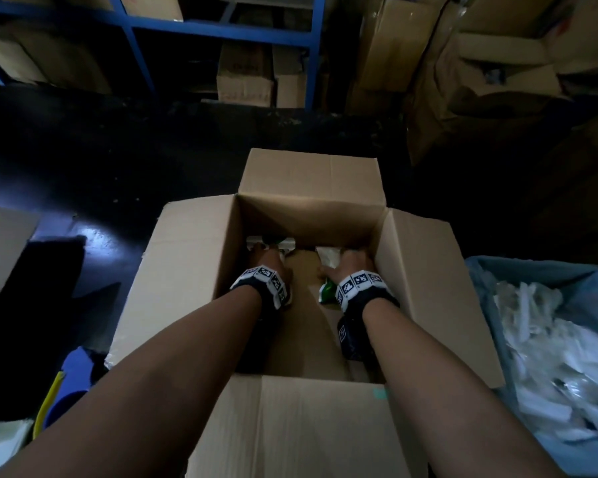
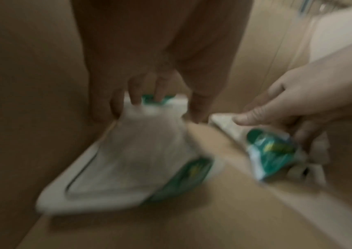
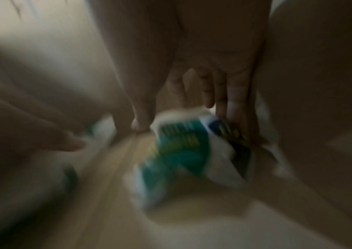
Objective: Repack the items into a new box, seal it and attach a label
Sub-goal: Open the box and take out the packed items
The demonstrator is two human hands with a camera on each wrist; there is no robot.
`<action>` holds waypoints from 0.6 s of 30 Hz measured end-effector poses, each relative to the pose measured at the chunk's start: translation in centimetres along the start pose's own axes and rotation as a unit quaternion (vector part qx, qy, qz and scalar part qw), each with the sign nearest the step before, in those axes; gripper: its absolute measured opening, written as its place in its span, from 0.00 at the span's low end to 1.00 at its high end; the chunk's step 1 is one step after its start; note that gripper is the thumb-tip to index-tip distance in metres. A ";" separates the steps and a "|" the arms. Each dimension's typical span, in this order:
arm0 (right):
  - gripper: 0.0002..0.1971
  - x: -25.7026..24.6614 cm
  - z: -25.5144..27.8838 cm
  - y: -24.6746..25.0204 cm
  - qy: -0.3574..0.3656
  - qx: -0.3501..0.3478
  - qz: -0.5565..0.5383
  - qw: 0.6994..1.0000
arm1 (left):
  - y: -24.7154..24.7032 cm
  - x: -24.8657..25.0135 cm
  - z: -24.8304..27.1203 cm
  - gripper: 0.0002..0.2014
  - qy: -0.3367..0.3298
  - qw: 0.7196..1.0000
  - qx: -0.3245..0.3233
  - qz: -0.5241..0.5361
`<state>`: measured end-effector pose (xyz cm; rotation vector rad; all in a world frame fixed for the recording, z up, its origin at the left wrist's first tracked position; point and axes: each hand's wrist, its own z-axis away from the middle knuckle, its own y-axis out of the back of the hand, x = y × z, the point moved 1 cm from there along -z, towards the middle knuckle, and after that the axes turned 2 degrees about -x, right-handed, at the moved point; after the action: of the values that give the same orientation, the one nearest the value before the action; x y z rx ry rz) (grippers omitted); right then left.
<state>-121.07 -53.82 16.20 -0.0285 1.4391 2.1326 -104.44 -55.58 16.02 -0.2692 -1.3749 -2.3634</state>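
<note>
The view is blurred. The left hand (image 2: 149, 67) reaches down along a brown cardboard wall, its fingers (image 2: 135, 94) curled over the far edge of a white pack with green print (image 2: 128, 165). That pack lies flat on the cardboard floor (image 2: 192, 227), pressed into the corner where floor and wall (image 2: 21, 101) meet. From the right edge the right hand (image 2: 298, 94) comes in, thumb on top of a second white-and-green pack (image 2: 270, 151) and fingers below it, holding it tilted. The two packs sit near each other, with a strip of cardboard showing between them.
</note>
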 end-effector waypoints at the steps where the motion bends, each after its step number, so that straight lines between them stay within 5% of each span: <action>1: 0.32 -0.1 0.3 0.5 0.006 0.010 -0.020 1.000 | 0.5 0.4 0.3 0.34 -0.013 1.000 0.002 -0.006; 10: 0.25 -1.6 6.5 9.9 0.113 0.159 -0.174 0.965 | 8.8 4.1 6.6 0.26 -0.106 0.984 0.076 0.119; 18: 0.21 -0.4 17.7 13.3 0.207 0.266 -0.238 0.911 | 13.6 1.8 19.0 0.20 -0.287 0.916 0.125 0.250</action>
<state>-121.82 -42.35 35.10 -0.5936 1.9717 1.3378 -100.91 -45.56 36.88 -1.1589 -1.5884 -1.7192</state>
